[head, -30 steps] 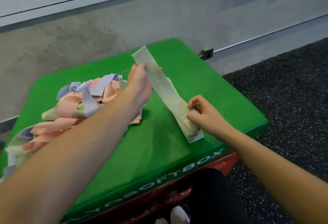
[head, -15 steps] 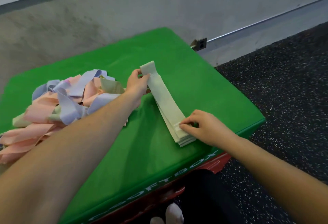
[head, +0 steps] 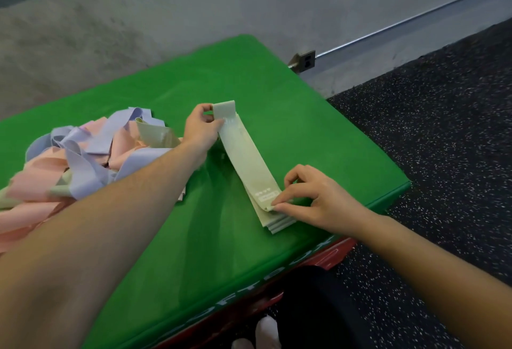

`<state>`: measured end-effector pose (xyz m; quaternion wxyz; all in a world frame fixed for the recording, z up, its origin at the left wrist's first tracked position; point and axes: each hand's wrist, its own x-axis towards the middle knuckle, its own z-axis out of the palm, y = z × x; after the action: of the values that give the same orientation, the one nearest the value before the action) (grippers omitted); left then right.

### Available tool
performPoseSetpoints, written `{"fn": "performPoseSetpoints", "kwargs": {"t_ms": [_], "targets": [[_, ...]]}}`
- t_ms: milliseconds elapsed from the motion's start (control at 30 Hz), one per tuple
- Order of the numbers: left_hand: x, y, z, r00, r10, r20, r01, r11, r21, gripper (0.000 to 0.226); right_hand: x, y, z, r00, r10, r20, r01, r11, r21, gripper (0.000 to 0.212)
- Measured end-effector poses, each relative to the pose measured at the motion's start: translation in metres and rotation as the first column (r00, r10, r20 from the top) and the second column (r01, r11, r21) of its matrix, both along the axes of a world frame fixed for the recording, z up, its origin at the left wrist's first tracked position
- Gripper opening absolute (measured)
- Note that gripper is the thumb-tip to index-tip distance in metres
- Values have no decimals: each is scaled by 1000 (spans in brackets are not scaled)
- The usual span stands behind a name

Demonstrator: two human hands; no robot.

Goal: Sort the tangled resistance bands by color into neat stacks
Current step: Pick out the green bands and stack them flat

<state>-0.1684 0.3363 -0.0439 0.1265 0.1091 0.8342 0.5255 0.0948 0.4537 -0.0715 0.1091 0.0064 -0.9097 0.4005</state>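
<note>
Left grip (head: 201, 127) pinches the pale green band's (head: 246, 155) far end; right grip (head: 313, 196) pinches its near end.

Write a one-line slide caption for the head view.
Left hand and right hand lay a pale green band onto its stack on the green soft box, beside the tangled pile.

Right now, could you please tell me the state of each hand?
Left hand: pinching the far end of the pale green band.
Right hand: pinching its near end.
</note>
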Motion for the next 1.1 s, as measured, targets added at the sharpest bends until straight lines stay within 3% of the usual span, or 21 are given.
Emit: {"fn": "performPoseSetpoints", "kwargs": {"t_ms": [133, 300, 467, 633, 800, 933, 1100], "targets": [[-3, 1, -9, 1000, 12, -29, -14, 996, -83, 33, -4, -4, -1, 996, 89, -11, -86, 982, 171, 21], [-8, 2, -15, 995, 9, -96, -24, 987, -159, 35, -2, 0, -5, 988, 133, 82, -144, 979, 147, 30], [-7, 7, -12, 990, -46, -132, 3, 952, -306, 63, -1, 1, -10, 993, 109, 35, -113, 985, 131, 27], [-2, 26, -7, 981, -134, -142, 38, 845, -534, 93, 1, 2, -12, 995, 98, -14, -95, 988, 122, 27], [9, 46, -6, 945, -245, -216, 30, 725, -688, 73, 1, 7, -15, 993, 120, -20, -114, 974, 196, 27], [8, 53, -11, 952, -224, -211, 31, 752, -659, 60, -1, 8, -12, 993, 119, -22, -113, 980, 166, 32], [0, 52, -16, 948, -255, -191, 84, 779, -622, 62, -4, 7, -13, 993, 117, -21, -112, 979, 168, 26]]}}
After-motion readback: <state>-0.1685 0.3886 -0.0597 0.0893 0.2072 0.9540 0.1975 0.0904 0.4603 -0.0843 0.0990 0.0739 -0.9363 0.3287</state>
